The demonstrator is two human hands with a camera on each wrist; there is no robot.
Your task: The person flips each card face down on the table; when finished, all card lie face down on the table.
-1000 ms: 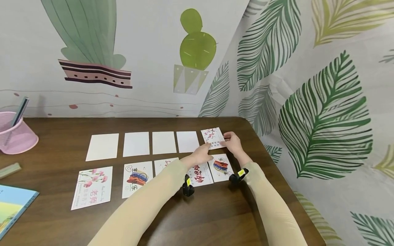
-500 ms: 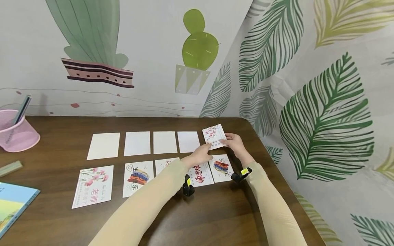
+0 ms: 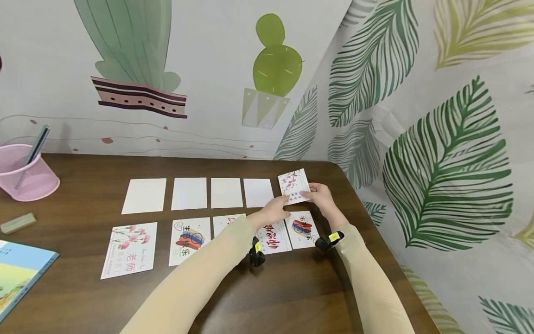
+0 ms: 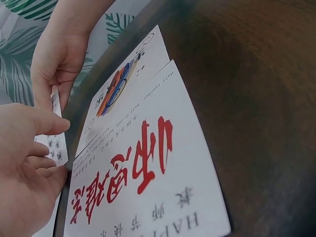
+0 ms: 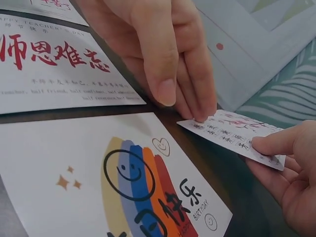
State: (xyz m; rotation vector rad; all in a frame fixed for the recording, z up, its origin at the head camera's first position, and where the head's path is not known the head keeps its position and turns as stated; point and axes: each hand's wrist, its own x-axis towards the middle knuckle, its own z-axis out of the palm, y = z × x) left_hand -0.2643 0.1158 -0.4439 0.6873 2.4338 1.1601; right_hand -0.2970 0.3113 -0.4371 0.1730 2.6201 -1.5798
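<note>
Blossom card (image 3: pixel 293 182) pinched by right hand (image 3: pixel 321 196), left hand (image 3: pixel 273 210) touching it

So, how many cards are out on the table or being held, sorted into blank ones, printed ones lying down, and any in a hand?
Blank-faced cards: 4
Printed cards lying on the table: 5, one partly covered by the left sleeve
Blossom card pinched by the right hand: 1
Total: 10
</note>
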